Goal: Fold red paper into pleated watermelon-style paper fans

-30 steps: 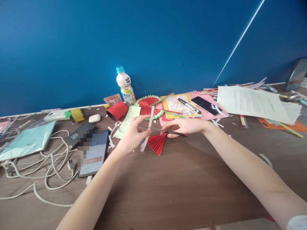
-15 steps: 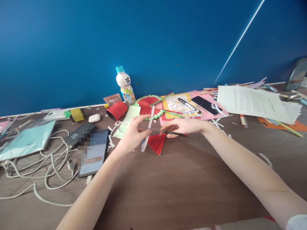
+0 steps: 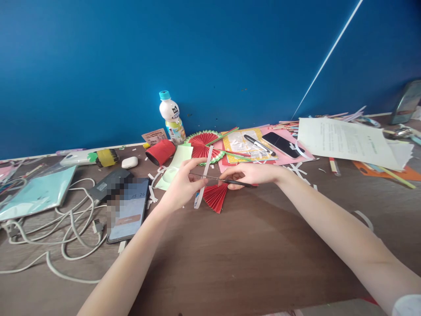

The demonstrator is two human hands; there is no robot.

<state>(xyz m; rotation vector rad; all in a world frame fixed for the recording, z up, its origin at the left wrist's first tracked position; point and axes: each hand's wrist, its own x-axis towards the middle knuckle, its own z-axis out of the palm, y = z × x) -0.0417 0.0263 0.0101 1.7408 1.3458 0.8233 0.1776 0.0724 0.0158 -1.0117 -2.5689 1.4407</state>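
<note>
My left hand (image 3: 182,184) pinches a narrow white strip (image 3: 207,164), which stands up past the fingertips and runs down below them. Closed around the black handle of a pair of scissors (image 3: 240,182), seen almost edge-on, is my right hand (image 3: 255,173). The thin blades point left and cross the strip at my left fingertips; whether they are parted cannot be made out. A folded red paper fan (image 3: 217,199) lies just under the blades, partly covered by the right fingers. Behind the hands is a round red pleated paper rosette (image 3: 200,142) with a green and white edge.
A drink bottle (image 3: 173,118) stands by the blue wall, beside a red paper cup shape (image 3: 160,152). Leftward lie a phone (image 3: 131,215), tangled white cables (image 3: 70,228) and an earphone case (image 3: 129,162). A marker (image 3: 259,145), another phone (image 3: 283,145) and a printed sheet (image 3: 348,142) lie right.
</note>
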